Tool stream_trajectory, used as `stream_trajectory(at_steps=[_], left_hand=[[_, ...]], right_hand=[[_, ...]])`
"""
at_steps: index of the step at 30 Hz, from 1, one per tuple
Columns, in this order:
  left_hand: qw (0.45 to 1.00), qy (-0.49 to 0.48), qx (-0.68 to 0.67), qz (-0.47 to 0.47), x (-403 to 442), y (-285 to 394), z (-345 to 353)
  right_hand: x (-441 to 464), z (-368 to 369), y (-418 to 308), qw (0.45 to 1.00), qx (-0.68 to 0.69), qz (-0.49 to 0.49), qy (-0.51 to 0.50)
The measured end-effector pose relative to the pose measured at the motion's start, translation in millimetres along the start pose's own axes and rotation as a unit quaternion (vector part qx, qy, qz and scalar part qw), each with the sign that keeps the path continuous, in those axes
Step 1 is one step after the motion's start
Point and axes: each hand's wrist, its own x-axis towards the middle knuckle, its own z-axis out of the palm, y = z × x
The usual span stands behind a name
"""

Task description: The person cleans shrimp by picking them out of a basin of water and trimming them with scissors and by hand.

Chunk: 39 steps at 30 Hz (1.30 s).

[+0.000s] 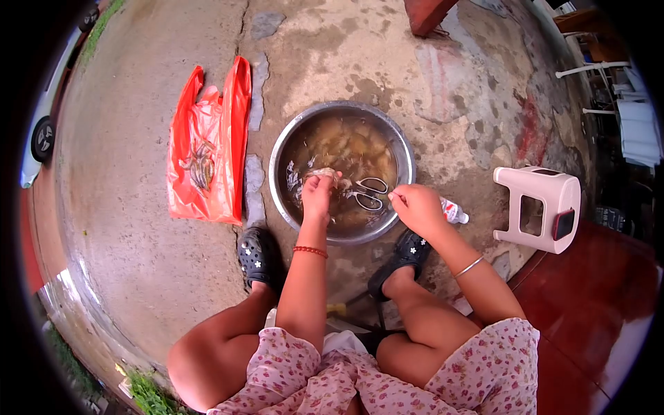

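A round metal basin (pixel 284 211) holds murky water with several brownish shrimp-like pieces in it. Over its near left part, my left hand (pixel 319 193) is closed around a small pale, translucent piece that looks like a shrimp. My right hand (pixel 417 207) is at the basin's right rim, thumb and fingers pinched together; whatever is between the fingertips is too small to name. Between my hands lies a pair of scissors (pixel 369 201), handles showing and blades hidden. Left of the basin, a red plastic bag (pixel 232 138) lies flat with several shrimp (pixel 201 168) on it.
A pink plastic stool (pixel 568 190) lies on its side at the right, with a dark phone-like object (pixel 564 225) against it. A bottle (pixel 453 211) lies behind my right hand. My feet in dark clogs flank the basin. A red post base (pixel 426 16) stands at the top.
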Motion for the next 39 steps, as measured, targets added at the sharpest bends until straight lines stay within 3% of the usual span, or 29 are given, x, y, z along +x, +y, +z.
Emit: stream_trajectory(at_steps=[2,4,6,7,8,10,14,16,17,18,20,22,24,26,28,30,32,34,36,38,39], left_hand=[[0.986,0.035,-0.129,-0.094,-7,19,4],[0.984,0.038,-0.146,-0.092,-3,9,-4],[0.992,0.057,0.084,-0.071,-1,-4,-16],[0.913,0.12,0.39,-0.008,-12,9,-10],[0.832,0.136,0.531,0.091,-16,8,-10],[0.777,0.058,0.627,-0.013,-19,14,-6],[0.736,-0.025,0.67,-0.095,-20,9,-2],[0.719,0.029,0.693,-0.028,-21,-1,-7],[0.757,0.017,0.652,-0.054,-19,-5,-12],[0.756,0.016,0.652,-0.054,-20,-1,-10],[0.845,0.035,0.532,-0.026,-22,11,-6],[0.862,0.057,0.503,-0.001,-24,12,-4],[0.84,0.034,0.539,0.055,-28,15,3],[0.852,0.015,0.518,0.076,-32,19,11],[0.862,0.0,0.497,0.096,-33,19,16],[0.9,-0.009,0.415,0.132,-33,19,21],[0.924,-0.012,0.365,0.114,-33,20,25],[0.997,0.002,0.069,0.032,-27,8,23],[1.0,0.007,0.016,0.017,-23,-4,18],[0.998,0.059,0.001,-0.007,-18,-18,11],[0.998,0.061,0.001,-0.007,-19,-18,9]], right_hand=[[5,15,9,1.0,-0.016,-0.014,-0.023],[13,32,17,0.998,-0.03,-0.031,-0.045],[20,54,19,0.979,-0.109,-0.099,-0.139],[26,66,18,0.952,-0.19,-0.108,-0.213],[29,78,16,0.952,-0.188,-0.11,-0.215],[34,98,11,0.914,-0.251,-0.161,-0.275],[28,127,6,0.888,-0.244,-0.139,-0.365],[22,143,11,0.934,-0.269,-0.155,-0.175],[20,147,17,0.937,-0.272,-0.147,-0.164],[22,136,13,0.937,-0.272,-0.146,-0.164],[34,104,-3,0.928,-0.183,-0.04,-0.322],[37,104,10,0.994,0.008,-0.012,-0.104],[54,101,21,0.979,0.11,0.12,-0.123],[66,97,30,0.967,0.19,0.125,-0.112],[73,91,32,0.975,0.173,0.1,-0.101],[78,87,33,0.933,0.294,0.126,-0.161],[76,82,30,0.911,0.333,0.169,-0.173],[73,79,23,0.817,0.493,0.265,-0.14],[69,80,18,0.797,0.507,0.293,-0.147],[67,89,21,0.826,0.452,0.29,-0.17],[68,89,21,0.884,0.349,0.247,-0.187]])
